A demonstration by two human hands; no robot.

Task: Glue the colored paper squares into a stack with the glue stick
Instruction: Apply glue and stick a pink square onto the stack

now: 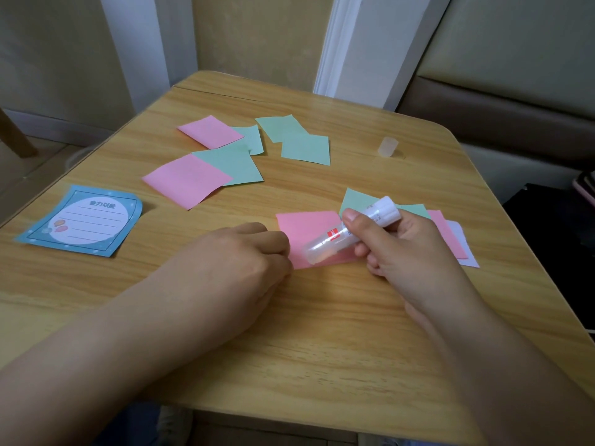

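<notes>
Spanning a beige-walled corner, wooden table (322,333); right hand (409,249) fingers around glue stick (351,231), left hand (244,255) curled

notepad (80,220) left on table (322,333), loose squares (254,149) behind, cap (388,147) far right

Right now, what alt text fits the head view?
A right hand holds an uncapped glue stick tip-down on a pink paper square, which the left hand steadies at its edge. More pink and green squares, the cap and a blue notepad lie on the wooden table.
</notes>
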